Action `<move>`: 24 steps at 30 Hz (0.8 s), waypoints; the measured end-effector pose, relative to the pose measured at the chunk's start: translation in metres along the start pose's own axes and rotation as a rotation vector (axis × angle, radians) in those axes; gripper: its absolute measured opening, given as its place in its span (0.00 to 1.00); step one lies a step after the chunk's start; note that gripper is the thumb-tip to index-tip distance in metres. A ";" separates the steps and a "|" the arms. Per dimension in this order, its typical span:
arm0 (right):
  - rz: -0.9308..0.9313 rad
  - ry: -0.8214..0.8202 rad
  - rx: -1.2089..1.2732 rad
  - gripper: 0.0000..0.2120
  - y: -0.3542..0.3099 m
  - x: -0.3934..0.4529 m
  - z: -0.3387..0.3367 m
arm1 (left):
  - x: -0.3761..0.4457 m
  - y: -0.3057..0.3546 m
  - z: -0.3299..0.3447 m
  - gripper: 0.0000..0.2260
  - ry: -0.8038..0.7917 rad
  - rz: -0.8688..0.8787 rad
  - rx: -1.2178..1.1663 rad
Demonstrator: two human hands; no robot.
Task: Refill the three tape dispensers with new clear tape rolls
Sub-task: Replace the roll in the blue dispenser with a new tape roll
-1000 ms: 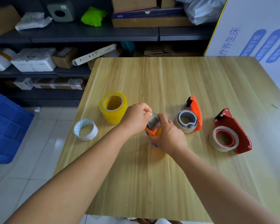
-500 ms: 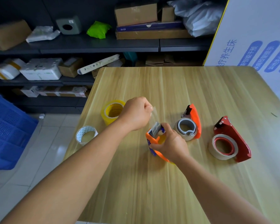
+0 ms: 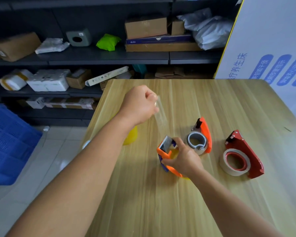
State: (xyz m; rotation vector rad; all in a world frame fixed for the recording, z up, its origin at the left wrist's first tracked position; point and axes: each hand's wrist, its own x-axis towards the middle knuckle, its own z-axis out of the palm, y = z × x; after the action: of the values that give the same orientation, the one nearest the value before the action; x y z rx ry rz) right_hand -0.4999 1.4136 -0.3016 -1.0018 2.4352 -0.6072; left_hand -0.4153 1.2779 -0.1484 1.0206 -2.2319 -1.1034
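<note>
While the right hand (image 3: 183, 158) grips the orange dispenser (image 3: 167, 156) on the table (image 3: 161, 202), the left hand (image 3: 140, 105) pinches a clear tape strip (image 3: 161, 117) drawn up from it; next, probably, the strip needs tearing against the blade.

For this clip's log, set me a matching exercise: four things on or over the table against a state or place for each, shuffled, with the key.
Things:
1. left hand
2. right hand
3. red tape dispenser
4. yellow tape roll

States:
A. partly hidden behind the left forearm
B. pinches a stretched strip of clear tape
C. lies farthest right on the table
D. grips the orange and blue tape dispenser

Pairs: 1-B, 2-D, 3-C, 4-A
</note>
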 end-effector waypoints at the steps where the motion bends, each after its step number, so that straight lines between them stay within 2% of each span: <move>1: 0.008 -0.005 -0.007 0.32 0.000 0.000 -0.001 | 0.002 0.003 -0.001 0.07 0.006 0.016 0.004; 4: 0.034 -0.015 -0.002 0.30 0.002 -0.001 -0.002 | 0.004 0.008 0.000 0.08 0.002 0.044 0.008; 11: 0.051 -0.047 0.006 0.24 0.011 -0.005 -0.008 | 0.007 -0.004 -0.003 0.08 0.061 -0.063 -0.108; 14: 0.043 -0.034 0.045 0.23 0.015 -0.006 -0.007 | 0.008 -0.015 -0.006 0.08 0.088 -0.084 -0.084; 18: 0.042 0.006 0.072 0.23 0.018 -0.009 -0.005 | 0.013 -0.051 -0.012 0.07 0.157 -0.211 -0.084; 24: 0.053 -0.004 0.236 0.24 0.024 -0.001 -0.015 | 0.003 -0.106 0.007 0.04 0.249 -0.410 -0.215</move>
State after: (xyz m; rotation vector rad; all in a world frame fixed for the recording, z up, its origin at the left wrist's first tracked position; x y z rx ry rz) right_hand -0.5202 1.4331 -0.3019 -0.8387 2.3121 -0.8497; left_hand -0.3774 1.2356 -0.2377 1.4691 -1.7103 -1.2685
